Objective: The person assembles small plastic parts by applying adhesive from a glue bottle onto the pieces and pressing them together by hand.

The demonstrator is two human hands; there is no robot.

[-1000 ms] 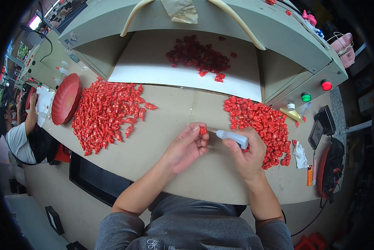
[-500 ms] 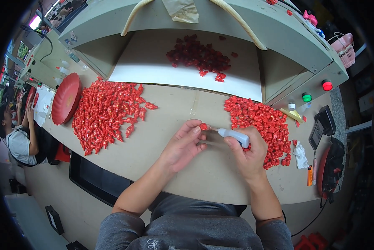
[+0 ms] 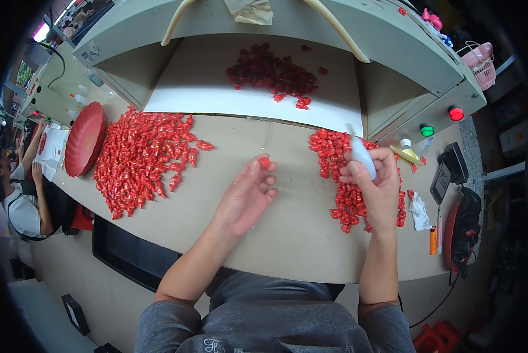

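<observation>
Between the thumb and fingers of my left hand (image 3: 245,197) is a small red piece (image 3: 264,162), held over the middle of the table. My right hand (image 3: 377,187) grips a pale squeeze bottle (image 3: 363,157) with a thin tip, tilted with the tip up and away from me. Beneath and around that hand spreads a pile of small red pieces (image 3: 345,203), partly hidden by it. To the left lies a larger heap of shiny red pointed pieces (image 3: 140,159).
A grey-green cabinet (image 3: 405,53) arches over a white surface bearing dark red pieces (image 3: 272,73). A red scalloped dish (image 3: 84,140) leans at far left. On the right are a crumpled tissue (image 3: 419,212), an orange lighter (image 3: 433,240) and a black device (image 3: 442,182). Another person (image 3: 25,203) works at left.
The squeeze bottle's tip has left the red piece. My right hand has lifted the bottle up and to the right, turning its tip upward. My left hand has moved slightly left, still pinching the piece.
</observation>
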